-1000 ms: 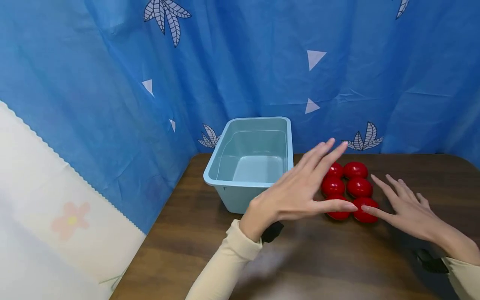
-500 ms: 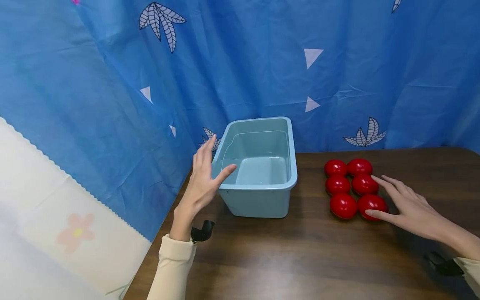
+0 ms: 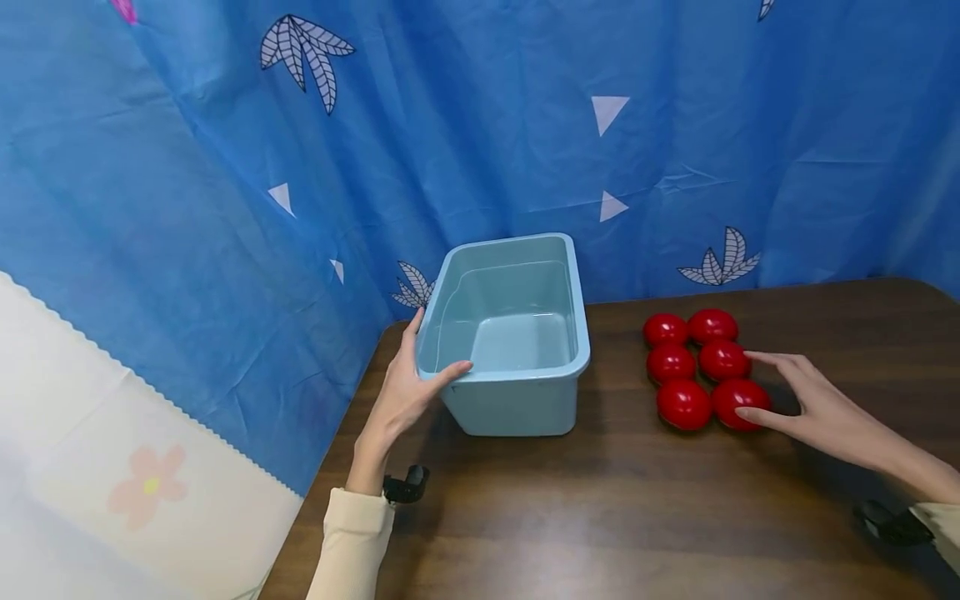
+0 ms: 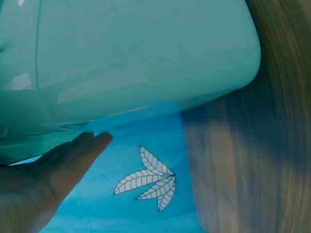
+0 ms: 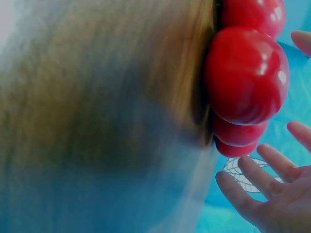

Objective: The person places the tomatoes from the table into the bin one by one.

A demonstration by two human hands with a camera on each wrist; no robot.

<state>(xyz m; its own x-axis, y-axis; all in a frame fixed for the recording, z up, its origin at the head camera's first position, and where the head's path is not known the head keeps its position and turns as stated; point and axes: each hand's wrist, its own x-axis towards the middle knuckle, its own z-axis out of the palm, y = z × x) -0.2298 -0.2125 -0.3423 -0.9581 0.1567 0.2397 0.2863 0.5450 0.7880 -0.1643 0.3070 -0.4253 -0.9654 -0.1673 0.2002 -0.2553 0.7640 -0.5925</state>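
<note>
My left hand (image 3: 401, 396) is at the near left corner of a pale blue plastic bin (image 3: 517, 408), thumb over the front rim and straight fingers along the outer left side. In the left wrist view, the fingertips lie right beside the bin wall (image 4: 146, 63). Inside, the bin holds nothing. Several glossy red balls (image 3: 684, 405) sit in two rows right of the bin. My right hand (image 3: 813, 408) hovers with spread fingers at the nearest right-hand ball (image 3: 738, 402). In the right wrist view, its fingers show apart from that ball (image 5: 248, 75).
A dark brown wooden table (image 3: 600, 517) carries everything. Behind it hangs a blue curtain (image 3: 480, 125) with leaf and triangle prints, close to the bin's far side. White flowered cloth (image 3: 112, 433) hangs at the left.
My left hand swung left from in front of the balls, then came down onto the bin's corner. The right hand drew slightly lower and closer around the nearest ball. The bin and balls stay put.
</note>
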